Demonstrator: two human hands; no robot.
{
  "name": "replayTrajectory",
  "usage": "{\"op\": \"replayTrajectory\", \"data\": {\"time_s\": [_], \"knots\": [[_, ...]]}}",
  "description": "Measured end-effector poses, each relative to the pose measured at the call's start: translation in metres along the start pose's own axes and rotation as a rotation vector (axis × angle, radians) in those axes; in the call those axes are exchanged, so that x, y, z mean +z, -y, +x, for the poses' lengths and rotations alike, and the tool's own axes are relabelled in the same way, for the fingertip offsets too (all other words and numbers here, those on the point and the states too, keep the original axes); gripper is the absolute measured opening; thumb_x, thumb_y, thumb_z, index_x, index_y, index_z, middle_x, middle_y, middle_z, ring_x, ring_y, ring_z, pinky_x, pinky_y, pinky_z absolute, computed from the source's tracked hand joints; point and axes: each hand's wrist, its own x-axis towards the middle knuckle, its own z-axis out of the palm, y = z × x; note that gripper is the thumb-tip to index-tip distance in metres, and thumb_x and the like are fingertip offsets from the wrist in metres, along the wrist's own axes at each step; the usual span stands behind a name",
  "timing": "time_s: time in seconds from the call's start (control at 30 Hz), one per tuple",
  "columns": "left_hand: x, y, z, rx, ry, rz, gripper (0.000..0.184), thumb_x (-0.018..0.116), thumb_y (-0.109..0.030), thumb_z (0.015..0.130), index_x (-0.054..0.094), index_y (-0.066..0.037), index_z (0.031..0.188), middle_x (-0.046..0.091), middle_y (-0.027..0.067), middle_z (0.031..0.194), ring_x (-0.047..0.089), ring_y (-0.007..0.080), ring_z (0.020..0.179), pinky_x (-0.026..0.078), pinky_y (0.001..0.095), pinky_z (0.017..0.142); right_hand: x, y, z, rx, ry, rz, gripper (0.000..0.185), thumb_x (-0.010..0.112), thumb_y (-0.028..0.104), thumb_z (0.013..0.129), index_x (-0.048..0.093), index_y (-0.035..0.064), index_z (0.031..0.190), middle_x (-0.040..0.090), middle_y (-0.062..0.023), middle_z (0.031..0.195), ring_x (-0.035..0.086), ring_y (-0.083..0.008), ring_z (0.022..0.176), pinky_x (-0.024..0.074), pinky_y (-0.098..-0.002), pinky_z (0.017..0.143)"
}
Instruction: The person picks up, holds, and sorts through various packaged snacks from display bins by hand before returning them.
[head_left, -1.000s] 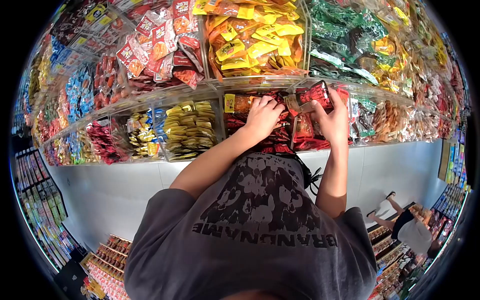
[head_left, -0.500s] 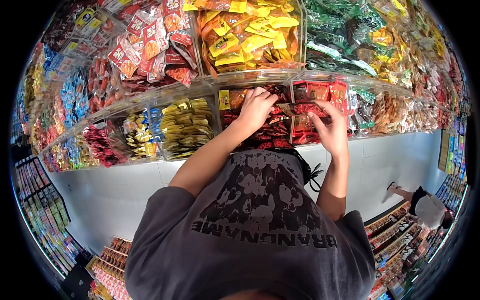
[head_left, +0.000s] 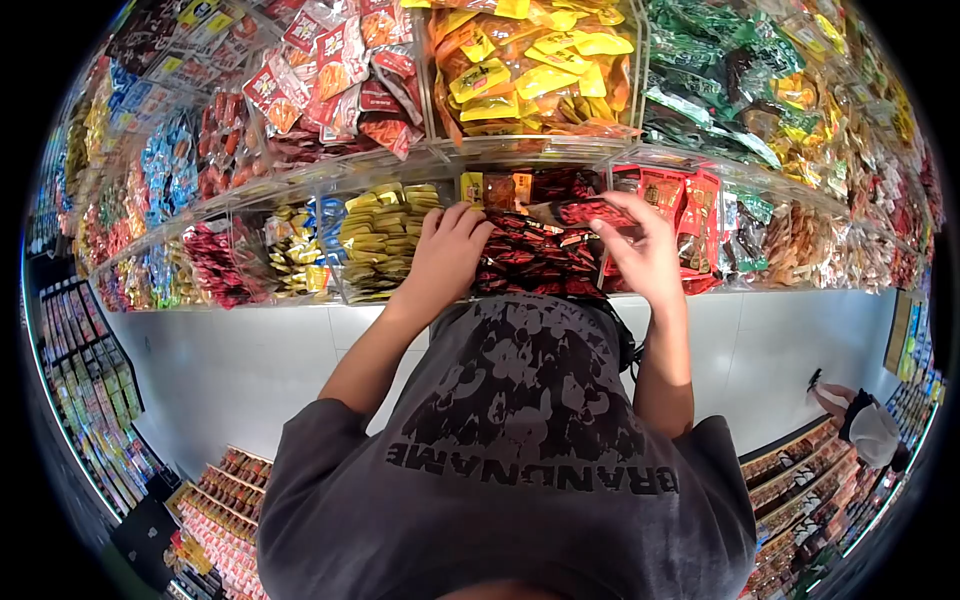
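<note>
My right hand (head_left: 645, 248) pinches a dark red packet (head_left: 584, 212) between thumb and fingers, over the right side of a bin of dark red packets (head_left: 535, 252). On the left edge of that bin lies my left hand (head_left: 452, 248), its fingers slightly apart and nothing seen in them. Gold packets (head_left: 378, 240) fill the bin to its left. Larger red packets (head_left: 700, 228) stand in the bin beside and behind my right hand. What is under my left palm is hidden.
Clear plastic dividers and a ledge (head_left: 540, 150) separate the lower bins from upper ones with yellow packets (head_left: 540, 75), red and white packets (head_left: 335, 70) and green packets (head_left: 715, 85). A person (head_left: 872, 430) is at the lower right, near shelves (head_left: 800, 470).
My left hand has moved left, from over the dark red packets to the bin's left edge. My right hand still holds a dark red packet, now lower and flatter than a second ago.
</note>
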Motion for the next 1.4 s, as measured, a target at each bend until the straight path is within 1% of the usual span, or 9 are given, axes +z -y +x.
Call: {"op": "replayTrajectory", "data": {"time_s": [0.1, 0.17, 0.33, 0.43, 0.6, 0.73, 1.0, 1.2, 1.4], "knots": [[0.005, -0.006, -0.009, -0.051, -0.044, 0.046, 0.04, 0.061, -0.006, 0.085, 0.062, -0.009, 0.124, 0.058, 0.0098, 0.13, 0.045, 0.0314, 0.136, 0.03, 0.0498, 0.113, 0.019, 0.008, 0.007, 0.026, 0.091, -0.021, 0.032, 0.077, 0.01, 0.089, 0.069, 0.0025, 0.119, 0.074, -0.0118, 0.112, 0.07, -0.0157, 0.094, 0.0551, -0.0271, 0.065], [0.013, -0.008, -0.013, -0.071, -0.066, 0.054, 0.037, 0.062, -0.007, 0.086, 0.063, -0.01, 0.122, 0.059, 0.008, 0.129, 0.045, 0.0304, 0.137, 0.028, 0.0516, 0.113, 0.031, -0.003, 0.014, -0.264, 0.069, -0.13, 0.032, 0.076, 0.01, 0.09, 0.068, 0.0024, 0.119, 0.073, -0.0126, 0.112, 0.071, -0.0164, 0.09, 0.0545, -0.0268, 0.061], [0.02, -0.018, -0.028, -0.109, -0.034, 0.1, 0.032, 0.062, -0.01, 0.087, 0.065, -0.015, 0.118, 0.063, 0.0013, 0.123, 0.045, 0.0267, 0.137, 0.029, 0.0512, 0.111, 0.051, 0.006, 0.015, 0.051, 0.191, -0.063, 0.033, 0.077, 0.009, 0.089, 0.068, 0.0002, 0.12, 0.073, -0.0144, 0.112, 0.071, -0.0179, 0.092, 0.0555, -0.0276, 0.071], [0.022, -0.021, -0.034, -0.116, -0.048, 0.111, 0.032, 0.061, -0.011, 0.086, 0.066, -0.016, 0.117, 0.063, -0.0007, 0.121, 0.047, 0.0242, 0.134, 0.032, 0.0477, 0.107, 0.07, 0.0, 0.016, -0.141, 0.132, -0.088, 0.034, 0.077, 0.009, 0.089, 0.067, -0.0005, 0.12, 0.073, -0.0164, 0.113, 0.072, -0.02, 0.094, 0.0563, -0.0298, 0.074], [0.022, -0.022, -0.032, -0.129, -0.077, 0.05, 0.029, 0.062, -0.012, 0.083, 0.067, -0.015, 0.111, 0.064, -0.0001, 0.104, 0.056, 0.0234, 0.113, 0.04, 0.0422, 0.095, 0.092, 0.001, 0.015, -0.2, 0.153, -0.176, 0.028, 0.072, 0.006, 0.089, 0.066, -0.0003, 0.116, 0.069, -0.0214, 0.108, 0.066, -0.0433, 0.1, 0.0552, -0.0425, 0.085], [0.025, -0.021, -0.026, -0.128, -0.062, 0.05, 0.023, 0.063, -0.013, 0.081, 0.067, -0.012, 0.104, 0.062, 0.0015, 0.096, 0.057, 0.0233, 0.102, 0.042, 0.039, 0.087, 0.097, 0.006, 0.015, -0.212, 0.242, -0.28, 0.02, 0.066, 0.003, 0.089, 0.062, 0.003, 0.109, 0.065, -0.0222, 0.102, 0.064, -0.0473, 0.093, 0.054, -0.053, 0.078], [0.028, -0.02, -0.006, -0.112, -0.046, 0.23, 0.012, 0.063, -0.017, 0.081, 0.068, -0.012, 0.091, 0.063, 0.0007, 0.089, 0.055, 0.0219, 0.1, 0.042, 0.0369, 0.084, 0.109, 0.0, 0.015, -0.093, 0.401, -0.48, 0.02, 0.056, -0.003, 0.088, 0.06, 0.0014, 0.107, 0.057, -0.0257, 0.115, 0.067, -0.0499, 0.092, 0.0572, -0.0551, 0.077], [0.031, -0.014, -0.009, -0.086, -0.047, 0.234, 0.013, 0.062, -0.018, 0.083, 0.07, -0.013, 0.092, 0.064, -0.0006, 0.085, 0.055, 0.0217, 0.099, 0.041, 0.0368, 0.085, 0.106, -0.002, 0.018, -0.164, 0.375, -0.396, 0.031, 0.071, 0.005, 0.087, 0.066, 0.0004, 0.117, 0.066, -0.0257, 0.105, 0.066, -0.046, 0.096, 0.055, -0.05, 0.085], [0.03, -0.014, -0.019, -0.088, -0.096, 0.152, 0.016, 0.063, -0.017, 0.081, 0.072, -0.013, 0.093, 0.065, 0.0009, 0.088, 0.057, 0.022, 0.098, 0.042, 0.038, 0.087, 0.12, 0.01, 0.021, -0.068, 0.492, -0.514, 0.019, 0.054, 0.0, 0.09, 0.065, -0.005, 0.105, 0.069, -0.0279, 0.099, 0.068, -0.0455, 0.096, 0.0555, -0.0517, 0.081]]}}
